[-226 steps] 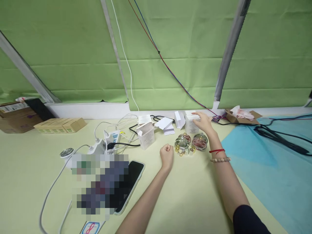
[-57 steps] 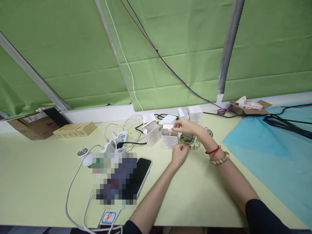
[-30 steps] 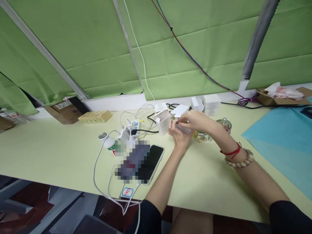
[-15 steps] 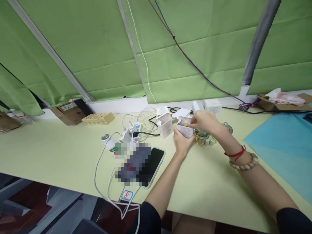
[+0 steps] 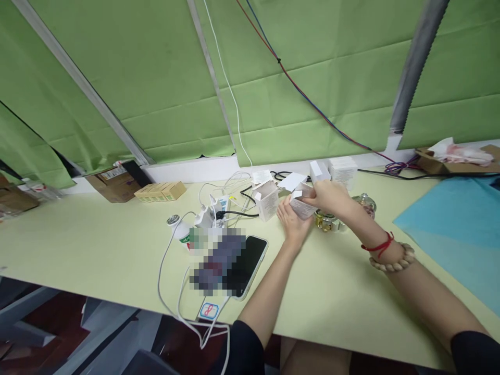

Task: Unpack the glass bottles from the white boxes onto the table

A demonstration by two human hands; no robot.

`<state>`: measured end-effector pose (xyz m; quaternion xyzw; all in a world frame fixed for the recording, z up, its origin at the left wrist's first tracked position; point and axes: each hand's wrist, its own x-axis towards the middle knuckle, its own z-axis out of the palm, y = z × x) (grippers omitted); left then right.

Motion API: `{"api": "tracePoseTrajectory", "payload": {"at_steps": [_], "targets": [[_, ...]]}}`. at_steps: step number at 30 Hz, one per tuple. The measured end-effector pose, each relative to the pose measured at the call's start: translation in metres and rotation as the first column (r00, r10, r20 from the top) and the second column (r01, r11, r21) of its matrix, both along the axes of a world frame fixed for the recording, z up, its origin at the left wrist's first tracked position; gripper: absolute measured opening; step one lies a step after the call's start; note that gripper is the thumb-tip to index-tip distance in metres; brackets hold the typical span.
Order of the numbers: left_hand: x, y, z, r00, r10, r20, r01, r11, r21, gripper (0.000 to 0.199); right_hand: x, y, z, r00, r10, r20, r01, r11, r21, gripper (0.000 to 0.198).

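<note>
A small white cardboard box [image 5: 301,207] with print on its sides stands tilted between my hands, its top flap up. My left hand [image 5: 292,221] is closed around its left and near side. At the box's upper right edge, my right hand [image 5: 328,197] pinches with bent fingers; some fingertips are hidden by the box. Just right of the box, partly behind my right wrist, lie gold-and-clear round jars [image 5: 328,221], with another clear, lidded one [image 5: 365,203] farther right. An open white box [image 5: 266,200] stands to the left.
More white boxes [image 5: 342,172] stand at the back. Left are a power strip [image 5: 222,205] with plugs and cables, a white bottle [image 5: 178,229] and a phone [image 5: 250,265]. A blue sheet [image 5: 449,224] covers the right side. Small tan boxes [image 5: 161,191] sit far left.
The box has tipped, and its inside and the gold object seen in it are no longer visible. My right fingers have moved from inside its opening to its edge.
</note>
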<state>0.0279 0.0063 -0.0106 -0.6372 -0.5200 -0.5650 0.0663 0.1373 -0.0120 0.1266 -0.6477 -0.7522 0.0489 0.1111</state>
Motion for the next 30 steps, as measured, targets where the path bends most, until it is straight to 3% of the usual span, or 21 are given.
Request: {"api": "tracePoseTrajectory", "payload": {"at_steps": [4,9,13,16,21,26,30], "targets": [[-0.002,0.002,0.001,0.998,0.052,0.047,-0.05,0.998,-0.026,0.083,0.004,0.009,-0.009,0.951,0.126,-0.281,-0.171,0.975,-0.14,0.039],[0.0,0.0,0.0,1.0,-0.016,0.018,0.015,0.997,0.073,0.08,0.007,0.016,-0.013,0.91,0.036,-0.413,-0.208,0.901,-0.38,0.036],[0.0,-0.001,0.0,1.0,-0.006,-0.031,0.008,0.996,0.084,0.075,0.01,0.019,-0.011,0.893,0.001,-0.449,-0.217,0.876,-0.43,0.028],[-0.005,0.0,0.0,0.997,0.02,-0.076,-0.016,0.998,0.058,0.069,0.01,0.022,-0.015,0.869,0.028,-0.495,-0.236,0.901,-0.363,0.029],[-0.014,0.004,0.001,0.996,0.055,-0.071,-0.055,0.998,0.013,0.064,0.004,0.028,-0.027,0.868,0.18,-0.463,-0.26,0.959,-0.114,0.03],[-0.016,0.006,0.003,0.999,0.037,-0.006,-0.037,0.999,0.021,0.067,-0.004,0.025,-0.027,0.9,0.168,-0.402,-0.19,0.982,-0.017,0.033],[-0.015,0.008,0.006,0.996,0.051,0.067,-0.049,0.998,-0.042,0.076,-0.005,0.019,-0.02,0.885,0.18,-0.43,-0.168,0.984,0.066,0.035]]}}
